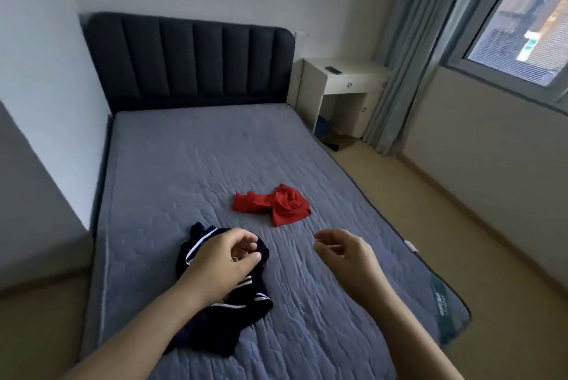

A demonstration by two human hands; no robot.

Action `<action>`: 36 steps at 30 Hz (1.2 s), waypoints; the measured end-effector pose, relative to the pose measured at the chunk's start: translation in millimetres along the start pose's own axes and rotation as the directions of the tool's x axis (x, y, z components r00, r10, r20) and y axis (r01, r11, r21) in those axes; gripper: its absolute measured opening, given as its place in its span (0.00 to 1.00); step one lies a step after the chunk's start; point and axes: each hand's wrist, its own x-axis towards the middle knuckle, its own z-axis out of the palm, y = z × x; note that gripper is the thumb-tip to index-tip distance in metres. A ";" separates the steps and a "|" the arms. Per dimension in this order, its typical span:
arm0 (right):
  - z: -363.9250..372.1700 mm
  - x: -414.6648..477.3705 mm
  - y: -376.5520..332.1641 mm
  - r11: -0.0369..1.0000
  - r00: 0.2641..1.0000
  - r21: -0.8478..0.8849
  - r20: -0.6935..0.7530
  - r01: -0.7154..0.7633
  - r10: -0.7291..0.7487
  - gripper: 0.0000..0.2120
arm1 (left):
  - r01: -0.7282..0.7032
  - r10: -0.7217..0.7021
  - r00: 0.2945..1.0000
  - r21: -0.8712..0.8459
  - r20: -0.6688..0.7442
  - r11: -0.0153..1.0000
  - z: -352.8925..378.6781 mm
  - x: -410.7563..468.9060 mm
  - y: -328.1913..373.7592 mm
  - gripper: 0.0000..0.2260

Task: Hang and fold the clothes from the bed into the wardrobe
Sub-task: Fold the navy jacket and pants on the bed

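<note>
Left hand (227,259) is over the navy garment (246,309), fingers curled, thumb close to the fingertips. Can't tell if it's pinching fabric or just hovering above it. Right hand (341,253) is above bare mattress (190,164), to the right of the navy piece. Its fingers are loosely curled and hold nothing. The hands are apart, not touching each other.

The navy garment is crumpled, with white stripe trim, and lies near the foot of the bed on the left side, partly hidden under the left forearm. The red garment (276,206) is bunched up further toward mid-bed, clear of both hands and separate from the navy one. Both are lying loose, not folded.

The mattress has a grey-blue quilted surface, with a teal label (442,306) at the near right corner and a small white tag (411,246) on the right edge. A dark padded headboard (190,63) stands against the far wall. A white bedside table (344,78) sits right of the headboard with a small dark remote (333,70) on top. A grey-green curtain (408,56) hangs beside it and the window (522,26) is at upper right. A light wood floor (445,226) runs along the right side of the bed. No wardrobe in view.
</note>
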 end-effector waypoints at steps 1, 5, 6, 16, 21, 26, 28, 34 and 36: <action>-0.2 13.0 5.1 1.000 0.999 -0.003 0.035 0.016 -0.016 0.08 | 0.031 -0.031 0.999 0.001 -0.029 1.000 4.2 2.1 -5.2 0.10; -0.7 62.6 22.7 0.996 0.974 -0.022 0.211 0.084 -0.078 0.08 | 0.155 -0.155 0.973 -0.011 -0.170 0.988 23.5 5.1 -24.2 0.11; 0.2 73.2 26.0 0.994 0.966 -0.029 0.243 0.101 -0.091 0.07 | 0.175 -0.175 0.965 -0.018 -0.194 0.984 26.6 4.3 -27.4 0.11; 76.0 110.2 42.1 0.984 0.845 -0.087 0.528 0.157 -0.088 0.09 | 0.433 -0.441 0.837 -0.099 -0.324 0.896 34.4 -27.2 -97.5 0.10; 126.2 109.2 61.9 0.974 0.798 -0.178 0.602 0.140 -0.005 0.09 | 0.508 -0.516 0.801 -0.113 -0.304 0.854 24.8 -34.9 -143.3 0.08; 184.5 114.4 85.8 0.961 0.749 -0.238 0.660 0.139 0.055 0.09 | 0.579 -0.590 0.747 -0.137 -0.305 0.804 19.4 -37.1 -195.2 0.07; 210.1 120.8 94.7 0.958 0.729 -0.244 0.682 0.153 0.058 0.07 | 0.613 -0.627 0.717 -0.154 -0.305 0.775 19.9 -39.2 -215.3 0.06; 297.4 131.8 127.8 0.937 0.637 -0.275 0.767 0.213 0.081 0.08 | 0.716 -0.750 0.590 -0.234 -0.300 0.657 36.0 -56.0 -284.2 0.04; 329.3 130.7 140.6 0.926 0.607 -0.280 0.791 0.251 0.074 0.09 | 0.736 -0.769 0.553 -0.244 -0.322 0.631 42.9 -63.7 -308.6 0.05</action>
